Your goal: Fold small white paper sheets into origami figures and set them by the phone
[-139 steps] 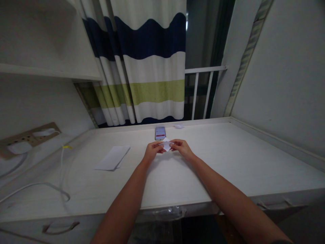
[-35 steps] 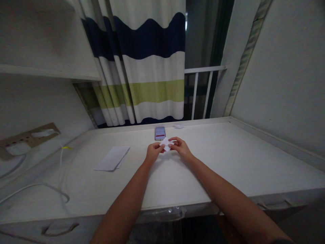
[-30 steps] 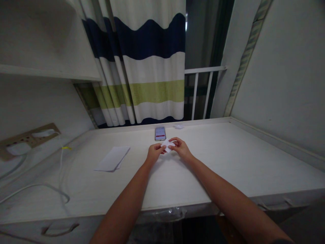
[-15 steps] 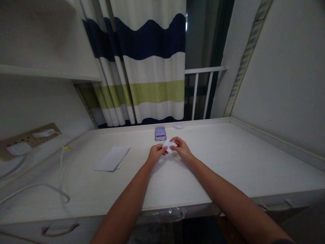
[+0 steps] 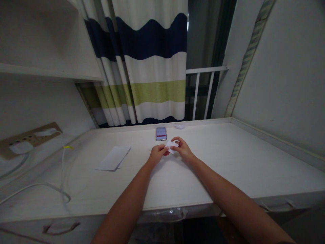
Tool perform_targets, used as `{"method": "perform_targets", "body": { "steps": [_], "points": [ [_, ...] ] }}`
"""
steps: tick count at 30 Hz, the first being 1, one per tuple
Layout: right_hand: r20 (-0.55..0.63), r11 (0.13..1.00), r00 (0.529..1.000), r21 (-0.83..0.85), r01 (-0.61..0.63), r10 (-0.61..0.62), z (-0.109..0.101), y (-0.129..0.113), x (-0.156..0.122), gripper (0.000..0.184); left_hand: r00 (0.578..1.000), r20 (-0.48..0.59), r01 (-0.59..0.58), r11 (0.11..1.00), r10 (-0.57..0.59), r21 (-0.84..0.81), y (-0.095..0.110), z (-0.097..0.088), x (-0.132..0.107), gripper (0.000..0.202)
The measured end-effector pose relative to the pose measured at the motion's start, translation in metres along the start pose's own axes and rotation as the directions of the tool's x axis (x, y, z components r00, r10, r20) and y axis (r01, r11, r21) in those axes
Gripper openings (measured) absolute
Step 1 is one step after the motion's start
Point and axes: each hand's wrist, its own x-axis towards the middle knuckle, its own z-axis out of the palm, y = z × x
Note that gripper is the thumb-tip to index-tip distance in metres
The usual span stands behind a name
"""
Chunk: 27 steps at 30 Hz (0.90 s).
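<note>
A small piece of folded white paper (image 5: 171, 146) is held between my two hands, just above the white desk. My left hand (image 5: 156, 154) pinches its left side between thumb and fingers. On the other side, my right hand (image 5: 183, 148) grips it with the thumb on the near face and the fingers curled at the far edge. Parts of the paper are covered by my fingers, so its full shape is hidden. Right behind the hands lies a phone (image 5: 161, 133) with its screen lit.
A few white sheets (image 5: 113, 158) lie left of my arms. A small white paper piece (image 5: 180, 126) rests by the desk's back edge. White cables (image 5: 48, 185) run from a socket board (image 5: 27, 140) at left. A striped curtain (image 5: 157, 74) hangs behind the desk (image 5: 248, 159).
The camera view has shifted very slightly. Both hands keep hold of the folded paper in almost the same place, and its tilt differs a little.
</note>
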Motion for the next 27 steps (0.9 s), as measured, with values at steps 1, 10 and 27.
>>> {"method": "perform_targets", "body": {
  "steps": [1, 10, 27],
  "points": [
    [0.003, 1.000, 1.000, 0.004, 0.000, 0.000, 0.000, 0.000, 0.000, 0.032, 1.000, 0.001, -0.002, 1.000, 0.002, 0.002, 0.000, 0.000, 0.000, 0.031],
    [-0.029, 0.996, 0.998, 0.073, -0.055, 0.057, 0.002, -0.009, -0.001, 0.036, 0.996, -0.089, 0.003, 0.997, -0.010, -0.078, 0.003, -0.001, 0.002, 0.034],
    [-0.047, 0.996, 0.997, 0.064, -0.063, 0.066, -0.001, -0.002, 0.002, 0.034, 0.986, -0.167, -0.025, 0.990, 0.001, -0.141, 0.008, -0.001, 0.000, 0.038]
  ]
}}
